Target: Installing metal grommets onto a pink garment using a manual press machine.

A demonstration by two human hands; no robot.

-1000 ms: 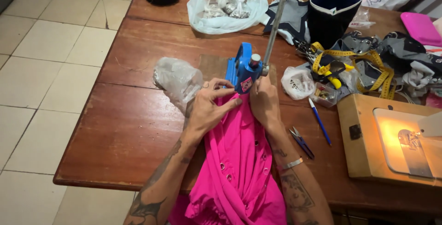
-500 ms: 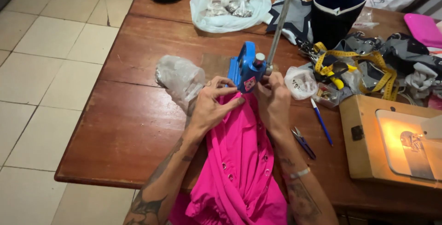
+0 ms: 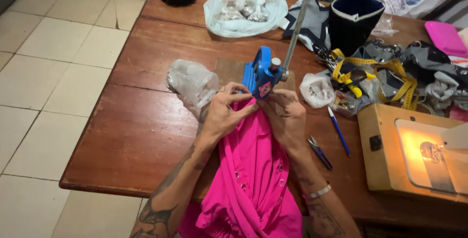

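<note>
Both hands, left (image 3: 225, 113) and right (image 3: 286, 116), pinching pink garment (image 3: 253, 174) edge right under blue press (image 3: 261, 76), cloth trailing back toward body.

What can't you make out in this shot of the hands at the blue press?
Head view only:
- Press die and the pink fabric edge under it: hidden by left hand and right hand.
- White bag contents: too small.
- Sewing machine: overexposed, cut by the right edge.
</note>
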